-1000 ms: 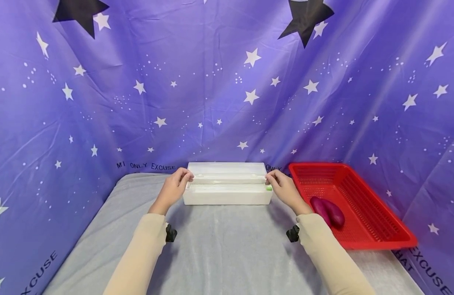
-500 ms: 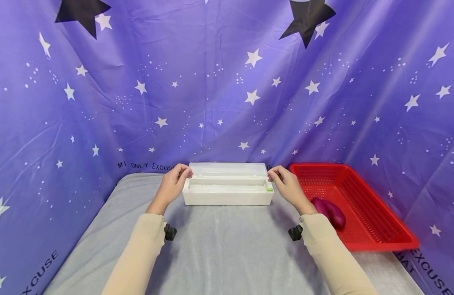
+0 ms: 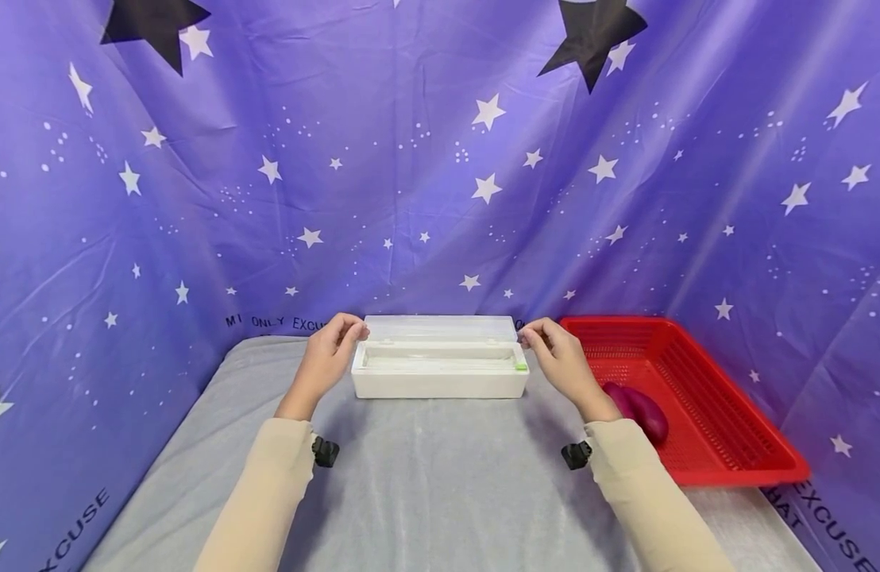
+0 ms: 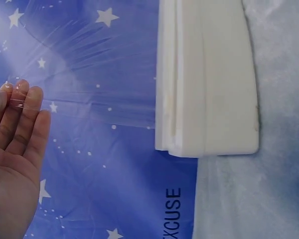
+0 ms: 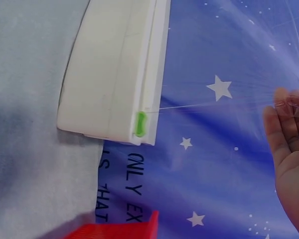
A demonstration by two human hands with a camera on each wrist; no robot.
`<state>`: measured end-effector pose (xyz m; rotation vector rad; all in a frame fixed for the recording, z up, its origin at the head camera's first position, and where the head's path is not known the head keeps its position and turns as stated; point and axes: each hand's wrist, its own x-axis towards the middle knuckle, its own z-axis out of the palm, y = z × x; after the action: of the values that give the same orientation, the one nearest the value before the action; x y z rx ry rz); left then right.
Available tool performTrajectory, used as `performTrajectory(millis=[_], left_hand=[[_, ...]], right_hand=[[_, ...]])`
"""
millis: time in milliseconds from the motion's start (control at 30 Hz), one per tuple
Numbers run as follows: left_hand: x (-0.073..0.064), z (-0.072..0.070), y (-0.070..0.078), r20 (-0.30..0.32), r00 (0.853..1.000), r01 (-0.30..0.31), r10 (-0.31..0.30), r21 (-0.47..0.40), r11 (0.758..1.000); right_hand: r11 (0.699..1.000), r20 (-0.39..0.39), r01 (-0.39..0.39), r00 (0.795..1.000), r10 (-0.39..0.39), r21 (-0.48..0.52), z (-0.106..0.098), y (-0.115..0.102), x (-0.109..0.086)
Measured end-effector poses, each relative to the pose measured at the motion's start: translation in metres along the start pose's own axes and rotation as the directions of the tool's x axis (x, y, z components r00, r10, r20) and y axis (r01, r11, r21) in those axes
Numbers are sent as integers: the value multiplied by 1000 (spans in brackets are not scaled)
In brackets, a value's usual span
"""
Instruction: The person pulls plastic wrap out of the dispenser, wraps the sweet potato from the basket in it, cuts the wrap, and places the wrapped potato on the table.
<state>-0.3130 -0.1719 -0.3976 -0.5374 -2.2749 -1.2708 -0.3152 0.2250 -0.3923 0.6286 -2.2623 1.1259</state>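
A long white cling film dispenser sits at the back of the cloth-covered table, its translucent lid raised behind it. My left hand is by the left end of the box, pinching a corner of clear cling film between thumb and fingertips. By the right end, my right hand pinches the film's other corner. In both wrist views the film stretches in thin creases from fingers to box. A green slider sits at the dispenser's right end. In the head view the film is barely visible.
A red perforated basket stands on the right, close to my right forearm, with purple elongated vegetables inside. Grey cloth covers the table. Blue-purple star-patterned fabric hangs behind and at both sides.
Both hands have moved slightly up and outward from the box, pulling the film. The dispenser's inner trough shows more plainly than a second ago. The dispenser and basket have stayed put.
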Motion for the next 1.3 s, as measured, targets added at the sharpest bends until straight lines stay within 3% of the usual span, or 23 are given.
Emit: performTrajectory(millis=[367,667,933,1300], left_hand=[[1,-7,14,-64,994,-85,84,-17,996],[2,-14,25,-82,987,-138,136,-19,990],[3,-21,35,-94,981,-173,171,-12,985],[8,-30,47,-105,972,-213,212,3,977]], right_hand=[[998,-62,58,997,-56,31,-8,-16,3],[998,-91,51,995,-48,33,-15,-26,4],[995,-112,94,990,-89,34,-25,-62,7],[990,-130,143,982,-140,16,-31,-46,14]])
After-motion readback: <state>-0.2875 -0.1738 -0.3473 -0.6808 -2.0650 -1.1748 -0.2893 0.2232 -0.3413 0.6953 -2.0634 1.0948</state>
